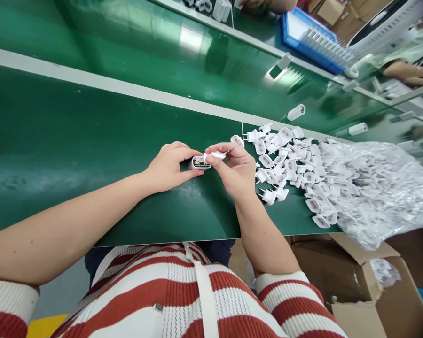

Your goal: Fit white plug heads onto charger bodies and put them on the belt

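Between the thumb and fingers of my left hand [171, 168] is a white charger housing [199, 163], its open end towards me with electronic parts showing inside. My right hand [238, 170] pinches a white plug cap [215, 155] with metal pins, held right at the housing's opening; whether the two touch I cannot tell. A heap of similar white plug caps [289, 164] lies on the green bench just right of my right hand.
A clear plastic bag [387, 188] of plug caps spills at the right. White housings [296, 112] lie on the green strip beyond a pale rail [127, 88]. A blue tray [313, 40] and another person's arm [405, 70] are farther back. Cardboard boxes [391, 291] stand below the bench edge.
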### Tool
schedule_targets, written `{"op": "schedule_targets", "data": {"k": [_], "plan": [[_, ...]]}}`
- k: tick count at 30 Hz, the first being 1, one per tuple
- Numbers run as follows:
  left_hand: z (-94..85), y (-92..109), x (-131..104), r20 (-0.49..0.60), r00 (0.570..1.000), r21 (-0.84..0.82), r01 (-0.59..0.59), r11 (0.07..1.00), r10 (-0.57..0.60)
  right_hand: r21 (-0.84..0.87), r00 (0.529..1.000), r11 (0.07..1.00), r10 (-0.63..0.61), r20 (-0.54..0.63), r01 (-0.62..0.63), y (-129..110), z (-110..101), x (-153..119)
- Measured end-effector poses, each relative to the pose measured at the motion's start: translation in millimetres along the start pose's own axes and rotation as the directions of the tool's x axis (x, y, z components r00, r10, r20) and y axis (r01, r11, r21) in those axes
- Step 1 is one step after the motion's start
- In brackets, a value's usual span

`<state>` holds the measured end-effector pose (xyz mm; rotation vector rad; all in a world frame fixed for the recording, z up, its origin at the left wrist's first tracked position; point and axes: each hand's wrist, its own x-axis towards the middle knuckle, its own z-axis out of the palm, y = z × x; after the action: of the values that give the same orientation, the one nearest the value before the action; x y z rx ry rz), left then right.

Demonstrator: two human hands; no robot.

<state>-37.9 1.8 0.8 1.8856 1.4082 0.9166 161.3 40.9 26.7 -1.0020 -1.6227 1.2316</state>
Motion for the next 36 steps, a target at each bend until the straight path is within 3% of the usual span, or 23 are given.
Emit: {"op": "schedule_targets", "data": {"k": [4, 7, 13, 24, 33, 36], "plan": [[-1.0, -1, 0, 0.012, 1.000, -0.009, 0.005, 1.000, -0.005, -0.136, 0.997, 0.990, -0.054, -0.061, 0.046, 0, 3, -5], [-0.5, -3, -1, 0.018, 1.000, -0.014, -0.014, 1.000, 0.014, -0.235, 0.990, 0.963, -0.139, -0.001, 0.134, 3, 4, -7], [2.0, -5, 0, -0.010, 1.000, -0.030, -0.030, 0.999, 0.030, -0.400, 0.930, 0.844, -0.358, 0.076, 0.358, 8, 4, -6], [2.1, -5, 0, 0.007, 1.000, -0.041, -0.020, 0.999, 0.020, -0.539, 0.875, 0.696, -0.434, 0.212, 0.475, 9, 2, -3], [1.9, -4, 0, 0.004, 1.000, -0.018, -0.028, 0.999, 0.028, -0.536, 0.850, 0.664, -0.462, 0.255, 0.522, 7, 2, -8], [1.7, -4, 0, 0.001, 1.000, -0.023, -0.026, 0.999, 0.026, -0.543, 0.862, 0.679, -0.464, 0.203, 0.493, 10, 1, -11]]}}
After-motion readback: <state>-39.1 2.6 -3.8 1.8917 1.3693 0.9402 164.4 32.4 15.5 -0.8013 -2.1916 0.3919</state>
